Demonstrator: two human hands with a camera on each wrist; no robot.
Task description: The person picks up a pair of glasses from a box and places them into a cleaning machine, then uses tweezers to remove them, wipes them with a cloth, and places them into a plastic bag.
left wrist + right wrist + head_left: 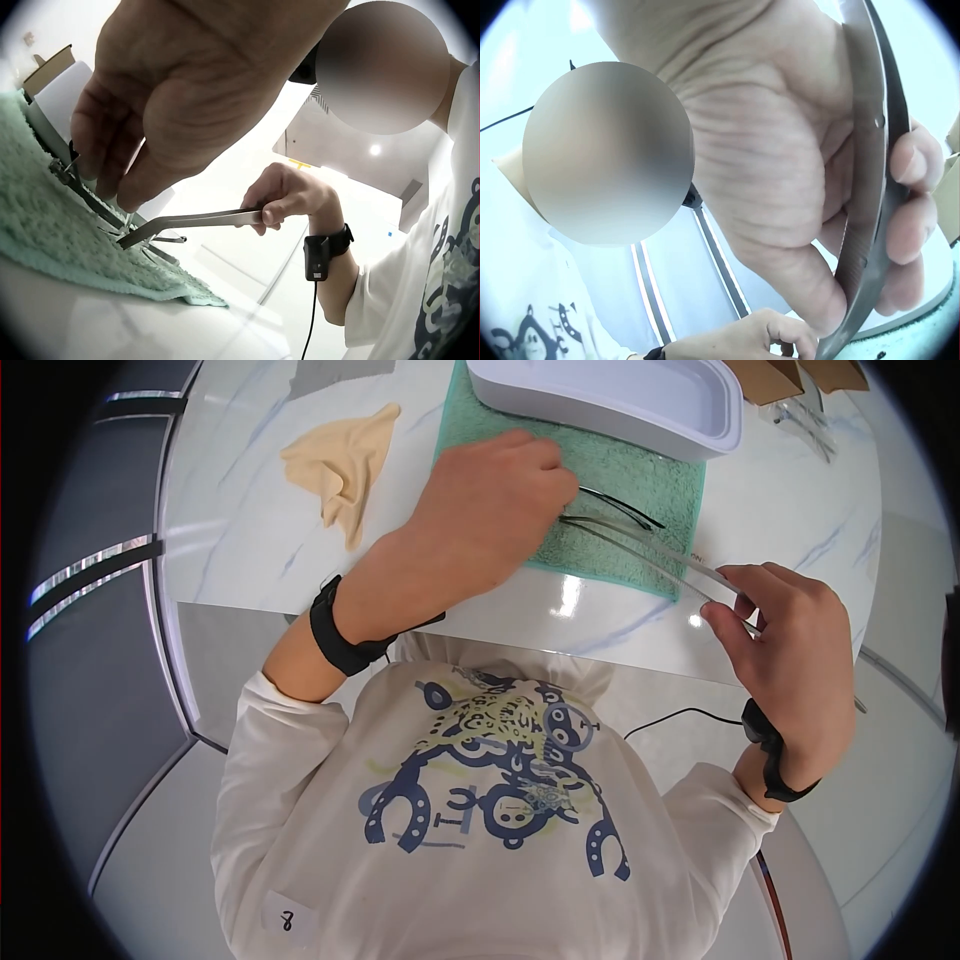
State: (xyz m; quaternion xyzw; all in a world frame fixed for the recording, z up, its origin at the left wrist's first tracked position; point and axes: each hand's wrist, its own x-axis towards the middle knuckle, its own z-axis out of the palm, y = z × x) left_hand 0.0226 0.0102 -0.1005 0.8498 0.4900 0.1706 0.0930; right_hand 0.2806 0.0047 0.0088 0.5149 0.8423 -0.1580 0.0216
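Dark thin-framed glasses (pixel 622 508) lie on a green towel (pixel 660 485). My left hand (pixel 500 500) has its fingers curled at the near end of the glasses; in the left wrist view the fingertips (pixel 129 196) pinch at a small part of the frame (pixel 90 196). Long metal tweezers (pixel 660 555) are held between the thumb and fingers of my right hand (pixel 795 635). The tips of the tweezers (pixel 139 236) reach down beside the left fingertips at the glasses. What exactly lies between the tips cannot be told.
Behind the towel's middle stands a white oblong basin (pixel 600 410). A beige cloth (pixel 345 465) lies crumpled at the left of the marble table (pixel 230 530). Cardboard (pixel 765 380) and clear plastic packets (pixel 805 425) are at the back right.
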